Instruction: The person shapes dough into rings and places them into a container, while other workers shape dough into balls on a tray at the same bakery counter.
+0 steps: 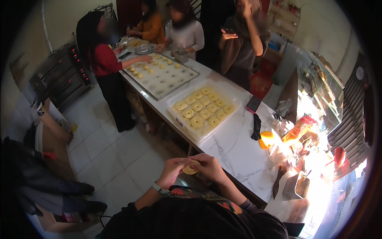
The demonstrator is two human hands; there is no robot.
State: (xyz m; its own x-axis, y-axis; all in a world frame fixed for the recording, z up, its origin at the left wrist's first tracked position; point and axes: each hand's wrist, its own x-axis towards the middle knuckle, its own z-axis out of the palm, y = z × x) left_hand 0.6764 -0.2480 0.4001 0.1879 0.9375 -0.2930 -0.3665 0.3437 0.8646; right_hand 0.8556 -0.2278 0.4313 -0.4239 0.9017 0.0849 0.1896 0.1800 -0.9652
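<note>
A small round of pale yellow dough (190, 169) is pinched between my two hands, in front of my body and just short of the table's near edge. My left hand (171, 171) grips its left side, a light band at the wrist. From the right, my right hand (211, 168) closes on its upper edge with bent fingers. The fingers partly cover the dough, so its full shape is hidden. Beyond my hands, a white tray (201, 137) on the table holds several ring-shaped dough pieces (196, 122) in rows.
Farther along the marble-patterned table (238, 147) lies a metal baking sheet (187, 76) with small dough balls. A co-worker in a red top (106, 59) reaches over it; others stand behind. At right are a dark phone (253, 104), plastic packages and a metal loaf tin (297, 186).
</note>
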